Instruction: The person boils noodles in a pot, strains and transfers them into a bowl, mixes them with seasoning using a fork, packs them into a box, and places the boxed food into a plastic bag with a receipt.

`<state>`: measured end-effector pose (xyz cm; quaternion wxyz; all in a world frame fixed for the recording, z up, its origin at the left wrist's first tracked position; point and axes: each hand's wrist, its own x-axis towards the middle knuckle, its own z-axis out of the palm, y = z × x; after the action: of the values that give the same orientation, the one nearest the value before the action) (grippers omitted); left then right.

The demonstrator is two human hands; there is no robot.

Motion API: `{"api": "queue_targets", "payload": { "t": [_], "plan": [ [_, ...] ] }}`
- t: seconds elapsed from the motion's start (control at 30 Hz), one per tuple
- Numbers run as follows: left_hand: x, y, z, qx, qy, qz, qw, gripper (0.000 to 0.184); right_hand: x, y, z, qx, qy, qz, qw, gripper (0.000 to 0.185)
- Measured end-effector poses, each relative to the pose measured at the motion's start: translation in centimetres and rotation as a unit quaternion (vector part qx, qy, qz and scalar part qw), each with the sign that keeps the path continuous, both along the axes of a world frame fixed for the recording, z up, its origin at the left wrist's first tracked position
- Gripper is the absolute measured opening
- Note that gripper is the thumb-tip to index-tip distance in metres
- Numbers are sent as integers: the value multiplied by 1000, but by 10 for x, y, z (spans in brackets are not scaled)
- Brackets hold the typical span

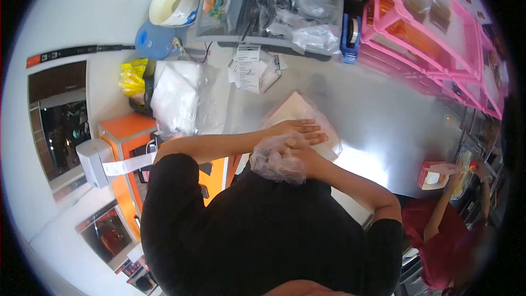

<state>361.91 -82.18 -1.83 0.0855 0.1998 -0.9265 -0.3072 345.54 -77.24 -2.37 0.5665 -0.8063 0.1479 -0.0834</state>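
My left hand [300, 129] lies flat with its fingers stretched out over a pale, squarish paper sheet or packet [293, 108] in a clear plastic bag on the metal table. Just below it, my right hand [302, 152] is closed on the bunched, see-through plastic bag [278, 160], close to my chest. The bunched plastic partly covers the right fingers. What the packet contains cannot be made out.
A grey bin [219, 30] of packaged items stands at the back, beside a blue tape dispenser [351, 38]. Receipts [249, 68] and white plastic bags [176, 93] lie nearby. Pink baskets [416, 38] stand right. A co-worker's arm [437, 214] is near a small box [433, 175].
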Motion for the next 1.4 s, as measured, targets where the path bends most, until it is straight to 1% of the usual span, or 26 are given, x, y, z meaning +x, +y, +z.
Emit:
{"api": "queue_targets", "payload": {
  "t": [0.07,0.1,0.13,0.17,0.2,0.23,0.27,0.3,0.33,0.4,0.57,0.63,0.67,0.7,0.73,0.77,0.8,0.87,0.93,1.03,1.13,1.2,1.27,1.3,1.33,1.4],
  "plan": [
    [-1,1,9,55,41,-34,997,67,-3,-4,4,-165,6,63,984,29],
    [2,2,23,257,111,-2,960,69,-4,-9,7,-182,-13,69,981,30],
    [7,6,43,448,176,26,876,70,-4,-15,14,-197,-32,74,977,31],
    [8,5,53,439,179,25,880,72,-5,-18,23,-213,-50,79,973,32],
    [9,5,64,431,183,24,883,73,-6,-27,47,-214,-69,43,974,31],
    [9,0,67,219,120,1,968,74,-5,-38,80,-216,-88,8,972,30],
    [9,-1,73,-4,48,-17,999,75,-1,-36,92,-227,-75,-5,971,31],
    [8,4,85,5,54,-8,999,73,3,-33,103,-237,-63,-18,969,31],
    [6,11,100,14,60,0,998,71,7,-22,105,-258,-17,-12,966,32],
    [7,22,110,31,80,4,996,69,8,-11,113,-276,29,2,961,34],
    [14,38,119,68,143,-4,987,64,3,-15,155,-268,24,57,961,37],
    [14,52,125,-27,32,49,998,62,-8,-73,201,-160,-71,177,968,37],
    [14,58,126,-74,-26,75,994,61,-23,-108,199,-11,-15,225,974,41],
    [9,68,108,-66,33,117,990,57,-40,-145,195,138,43,264,954,44],
    [4,78,91,-59,94,155,982,54,-35,-164,166,170,78,166,968,48],
    [1,87,114,-114,109,163,974,56,-31,-183,137,207,102,62,971,52],
    [2,93,125,-119,127,148,974,56,-12,-179,106,231,66,-71,968,54],
    [3,105,133,-115,147,125,974,56,46,-151,93,174,128,40,975,56],
    [5,113,136,-113,153,116,975,56,81,-120,81,101,163,166,967,55],
    [7,122,128,-124,162,134,970,56,93,-121,81,125,190,213,950,48],
    [4,128,107,-158,167,206,951,56,97,-136,23,159,254,167,939,41],
    [1,125,82,-186,162,286,926,56,73,-153,13,100,73,147,981,44],
    [5,116,48,-219,139,378,889,56,39,-172,18,136,0,5,991,44],
    [9,109,28,-234,117,424,867,56,19,-176,19,204,19,-126,971,42],
    [16,101,5,-247,93,469,843,56,6,-171,21,270,36,-256,928,41],
    [30,85,-35,-258,43,551,792,62,-20,-137,24,177,-32,-414,892,35]
  ]
}}
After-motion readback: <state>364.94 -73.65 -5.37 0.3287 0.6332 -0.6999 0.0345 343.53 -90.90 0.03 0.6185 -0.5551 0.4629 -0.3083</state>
